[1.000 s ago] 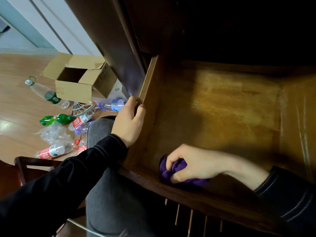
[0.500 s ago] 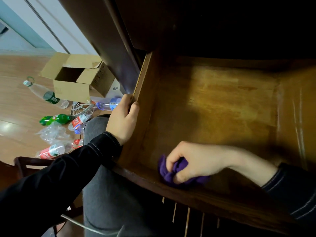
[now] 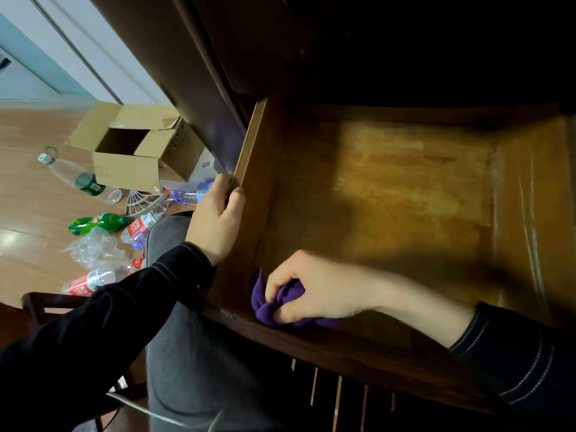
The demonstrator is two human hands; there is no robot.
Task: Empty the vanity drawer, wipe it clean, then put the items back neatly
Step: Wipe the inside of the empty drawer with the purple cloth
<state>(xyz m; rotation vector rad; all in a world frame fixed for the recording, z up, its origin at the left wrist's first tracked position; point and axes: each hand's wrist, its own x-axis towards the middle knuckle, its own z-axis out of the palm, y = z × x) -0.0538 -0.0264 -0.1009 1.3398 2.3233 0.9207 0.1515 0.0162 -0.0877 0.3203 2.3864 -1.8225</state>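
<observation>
The wooden vanity drawer is pulled out and its bare bottom shows nothing inside but the cloth. My left hand grips the top edge of the drawer's left wall, fingers curled over it. My right hand holds a bunched purple cloth and presses it into the drawer's near-left corner, against the front wall. The drawer's far part lies in deep shadow under the vanity top.
On the wood floor to the left lie an open cardboard box, several plastic bottles, a green bottle and crumpled plastic. My grey-trousered knee is below the drawer front. A dark chair frame stands at lower left.
My right hand has slid the purple cloth a little leftward along the drawer's front edge toward the corner. My left hand keeps its grip on the left wall.
</observation>
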